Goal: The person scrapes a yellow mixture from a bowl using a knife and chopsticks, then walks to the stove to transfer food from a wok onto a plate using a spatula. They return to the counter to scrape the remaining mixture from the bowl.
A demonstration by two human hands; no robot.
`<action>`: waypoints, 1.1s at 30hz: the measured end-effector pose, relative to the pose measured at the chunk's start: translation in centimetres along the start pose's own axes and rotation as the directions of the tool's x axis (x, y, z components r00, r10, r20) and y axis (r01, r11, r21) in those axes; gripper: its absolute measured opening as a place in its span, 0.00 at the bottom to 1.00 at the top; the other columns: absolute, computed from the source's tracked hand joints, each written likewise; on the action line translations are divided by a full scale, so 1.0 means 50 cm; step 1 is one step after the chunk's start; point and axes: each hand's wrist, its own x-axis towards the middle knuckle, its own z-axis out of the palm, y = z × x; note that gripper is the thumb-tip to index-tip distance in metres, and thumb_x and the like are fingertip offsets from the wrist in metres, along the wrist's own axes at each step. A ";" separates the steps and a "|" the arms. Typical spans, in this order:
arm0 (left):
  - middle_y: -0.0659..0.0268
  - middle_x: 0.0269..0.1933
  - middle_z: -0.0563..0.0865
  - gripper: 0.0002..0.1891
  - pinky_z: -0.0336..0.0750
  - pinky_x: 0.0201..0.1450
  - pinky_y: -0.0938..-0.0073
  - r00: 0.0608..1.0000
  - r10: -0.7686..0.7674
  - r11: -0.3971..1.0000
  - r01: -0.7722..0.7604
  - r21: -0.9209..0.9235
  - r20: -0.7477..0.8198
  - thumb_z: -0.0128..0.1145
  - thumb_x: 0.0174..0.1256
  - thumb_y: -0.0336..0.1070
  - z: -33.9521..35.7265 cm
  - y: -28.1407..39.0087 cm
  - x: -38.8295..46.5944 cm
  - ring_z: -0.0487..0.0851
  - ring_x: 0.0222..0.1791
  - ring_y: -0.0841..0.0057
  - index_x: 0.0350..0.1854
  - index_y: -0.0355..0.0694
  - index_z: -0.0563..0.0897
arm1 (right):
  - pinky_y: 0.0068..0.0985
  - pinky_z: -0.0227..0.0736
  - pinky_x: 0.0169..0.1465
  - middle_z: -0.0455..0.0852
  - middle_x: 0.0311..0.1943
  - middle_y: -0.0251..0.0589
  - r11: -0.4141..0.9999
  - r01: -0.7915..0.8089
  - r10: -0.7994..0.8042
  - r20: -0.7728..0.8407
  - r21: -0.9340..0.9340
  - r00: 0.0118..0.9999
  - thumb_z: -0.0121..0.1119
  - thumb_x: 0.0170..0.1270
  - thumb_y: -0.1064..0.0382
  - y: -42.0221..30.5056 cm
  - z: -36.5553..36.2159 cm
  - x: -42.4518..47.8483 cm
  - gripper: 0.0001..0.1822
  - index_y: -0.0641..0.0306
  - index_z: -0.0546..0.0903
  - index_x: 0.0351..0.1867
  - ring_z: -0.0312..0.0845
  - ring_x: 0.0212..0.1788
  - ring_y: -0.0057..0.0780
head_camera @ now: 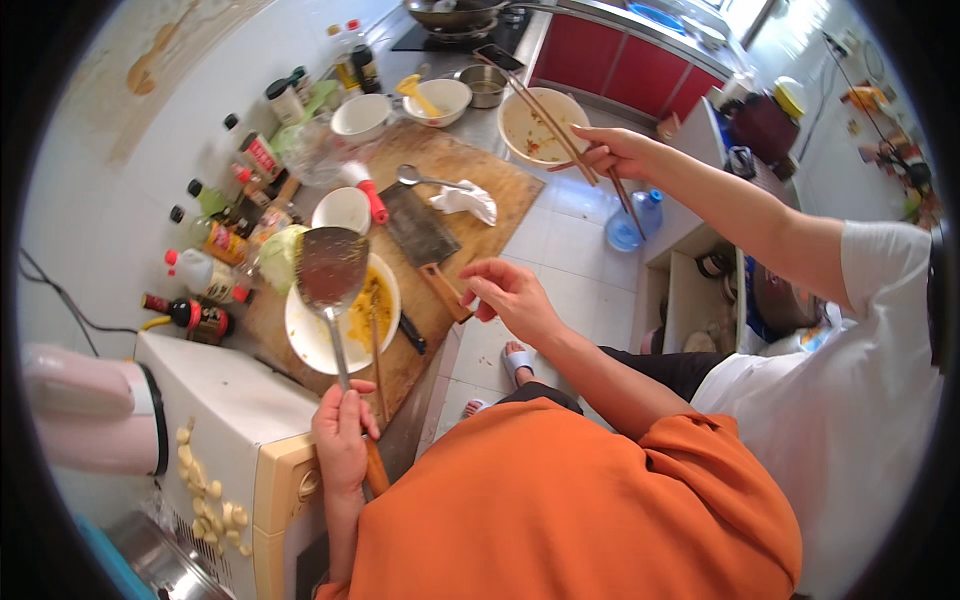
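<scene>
My left hand grips the long handle of a metal wok spatula, its blade over a white bowl with yellow residue and chopsticks in it. Over the floor, beside the board's edge, my right hand is raised with fingers apart, holding nothing, near the wooden handle of a cleaver. The cleaver lies on the wooden cutting board with a crumpled tissue, a metal spoon and a red-handled tool. A smaller white bowl stands behind the spatula blade.
A person in a white shirt reaches in from the right; their hand holds long chopsticks over a food-stained bowl. Sauce bottles line the wall. A microwave with garlic cloves on top stands left. A pan sits on the stove.
</scene>
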 end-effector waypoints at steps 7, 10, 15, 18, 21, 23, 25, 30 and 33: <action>0.74 0.22 0.71 0.12 0.66 0.24 0.85 1.000 0.014 1.000 -0.015 0.012 0.018 0.44 0.77 0.36 0.001 0.010 -0.012 0.68 0.20 0.88 0.42 0.34 0.79 | 0.17 0.75 0.34 0.85 0.30 0.33 0.994 -0.061 0.072 0.131 -0.087 0.989 0.52 0.72 0.62 0.017 0.040 -0.012 0.11 0.64 0.82 0.47 0.76 0.28 0.15; 0.74 0.22 0.72 0.12 0.66 0.24 0.86 1.000 0.010 1.000 -0.010 0.009 0.013 0.44 0.77 0.36 -0.007 0.000 -0.016 0.68 0.20 0.89 0.42 0.34 0.80 | 0.17 0.75 0.34 0.85 0.30 0.33 0.998 -0.057 0.061 0.135 -0.026 0.989 0.52 0.72 0.62 0.036 0.032 -0.001 0.11 0.64 0.82 0.47 0.76 0.28 0.15; 0.74 0.22 0.72 0.12 0.65 0.24 0.86 0.999 0.025 0.999 -0.025 0.025 0.021 0.45 0.77 0.36 -0.008 0.000 -0.011 0.68 0.20 0.89 0.41 0.34 0.80 | 0.16 0.74 0.32 0.85 0.30 0.34 0.998 -0.063 0.065 0.083 -0.028 0.994 0.52 0.72 0.62 0.036 0.020 0.006 0.11 0.64 0.82 0.47 0.76 0.27 0.14; 0.74 0.21 0.72 0.12 0.65 0.24 0.87 1.000 0.018 1.000 -0.018 0.018 0.017 0.45 0.77 0.36 -0.003 0.003 -0.007 0.68 0.20 0.90 0.41 0.34 0.80 | 0.16 0.74 0.32 0.85 0.29 0.34 0.995 -0.078 0.081 0.049 -0.054 0.996 0.52 0.72 0.61 0.040 0.009 0.004 0.11 0.65 0.81 0.47 0.76 0.26 0.14; 0.74 0.22 0.72 0.12 0.65 0.24 0.87 1.000 0.019 1.000 -0.019 0.021 0.014 0.45 0.76 0.36 -0.008 -0.002 -0.002 0.68 0.20 0.90 0.41 0.34 0.80 | 0.16 0.73 0.30 0.84 0.27 0.33 0.994 -0.080 0.082 0.020 -0.077 0.996 0.52 0.72 0.62 0.046 -0.002 0.016 0.11 0.65 0.81 0.45 0.76 0.25 0.15; 0.74 0.22 0.72 0.12 0.65 0.24 0.87 1.000 0.017 1.000 -0.018 0.025 0.018 0.45 0.76 0.36 -0.005 -0.001 0.001 0.68 0.20 0.90 0.41 0.34 0.80 | 0.16 0.73 0.29 0.82 0.25 0.33 0.996 -0.072 0.071 -0.005 -0.055 0.997 0.52 0.72 0.62 0.062 -0.024 0.026 0.10 0.65 0.81 0.43 0.75 0.23 0.15; 0.74 0.21 0.71 0.12 0.65 0.24 0.87 1.000 0.008 0.999 -0.008 0.032 0.009 0.45 0.77 0.37 0.002 0.004 0.004 0.68 0.20 0.89 0.42 0.34 0.79 | 0.17 0.73 0.27 0.79 0.22 0.32 0.998 -0.042 0.040 -0.041 -0.042 0.998 0.52 0.72 0.61 0.074 -0.060 0.036 0.10 0.65 0.80 0.40 0.73 0.21 0.16; 0.75 0.21 0.71 0.13 0.65 0.25 0.86 1.000 0.002 0.999 -0.001 0.044 -0.019 0.45 0.77 0.38 -0.007 -0.003 -0.002 0.68 0.20 0.89 0.42 0.35 0.79 | 0.17 0.74 0.27 0.76 0.21 0.29 0.984 0.112 -0.051 -0.391 0.136 0.919 0.51 0.72 0.60 0.024 -0.142 0.080 0.10 0.63 0.81 0.41 0.71 0.20 0.15; 0.75 0.21 0.71 0.13 0.65 0.25 0.86 1.000 0.005 0.998 -0.005 0.058 0.001 0.45 0.77 0.38 0.005 0.009 0.008 0.68 0.20 0.89 0.42 0.35 0.79 | 0.17 0.74 0.27 0.77 0.22 0.28 0.992 0.120 -0.122 -0.418 -0.031 0.900 0.52 0.73 0.59 0.023 -0.178 0.082 0.10 0.60 0.81 0.42 0.72 0.21 0.15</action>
